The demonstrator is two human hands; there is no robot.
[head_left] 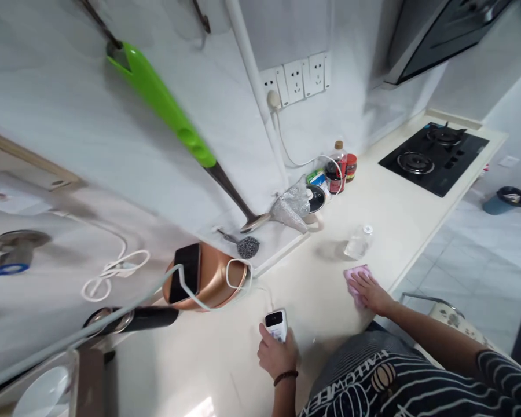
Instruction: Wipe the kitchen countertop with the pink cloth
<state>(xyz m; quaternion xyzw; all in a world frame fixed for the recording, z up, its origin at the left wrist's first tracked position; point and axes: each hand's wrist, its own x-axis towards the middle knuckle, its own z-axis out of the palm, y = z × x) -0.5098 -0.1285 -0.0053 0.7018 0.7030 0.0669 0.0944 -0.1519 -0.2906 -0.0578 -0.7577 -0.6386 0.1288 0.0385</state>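
Note:
My left hand (pixel 278 354) is closed around a white power bank (pixel 276 326) with a small dark display, low over the pale countertop (pixel 325 313). A thin white cable runs from its far end toward a white charging cord. Under my right hand (pixel 370 291) lies a folded pink cloth (pixel 351 279), pressed against the counter close to its front edge, the fingers bent over it. Just beyond the cloth stands a clear plastic bottle (pixel 358 242) with a white cap.
A copper-coloured appliance (pixel 219 275) carries a black phone (pixel 186 272). Sauce bottles (pixel 337 165) and a silver mesh cloth (pixel 292 202) are by the wall. A gas hob (pixel 434 156) is farther right. A green-handled utensil (pixel 165 104) hangs in front. Loose cords cross the left side.

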